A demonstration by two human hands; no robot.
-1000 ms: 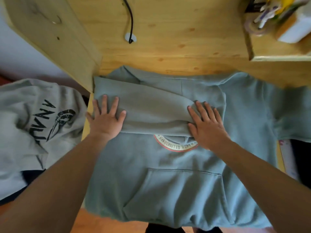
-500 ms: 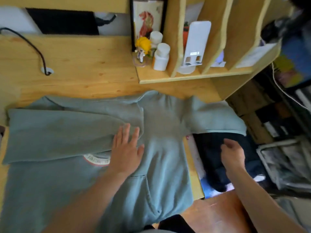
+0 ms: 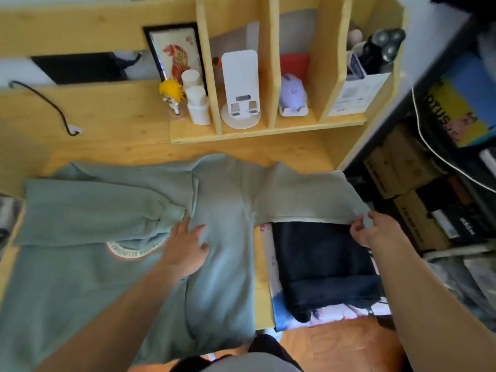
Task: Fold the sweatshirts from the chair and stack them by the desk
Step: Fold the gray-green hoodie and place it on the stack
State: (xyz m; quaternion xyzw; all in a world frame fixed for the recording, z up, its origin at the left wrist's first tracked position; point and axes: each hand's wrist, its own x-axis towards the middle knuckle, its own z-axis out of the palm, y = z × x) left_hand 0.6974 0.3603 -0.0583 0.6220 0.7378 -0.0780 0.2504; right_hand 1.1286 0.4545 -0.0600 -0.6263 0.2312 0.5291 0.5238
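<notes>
The left hand (image 3: 188,245) was laid flat, fingers spread, on the sweatshirt (image 3: 220,237); its far sleeve edge (image 3: 308,220) was pinched by the right hand (image 3: 375,232).

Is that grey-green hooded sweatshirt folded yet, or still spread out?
Partly folded. The grey-green hooded sweatshirt has one sleeve laid across its chest; the other sleeve lies outstretched, its end at the right hand.

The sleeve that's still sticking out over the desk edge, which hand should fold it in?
The right hand, probably. It is already at the end of the unfolded sleeve, fingers curled at its edge. The left hand lies flat on the sweatshirt chest, holding it steady beside the folded sleeve.
</notes>
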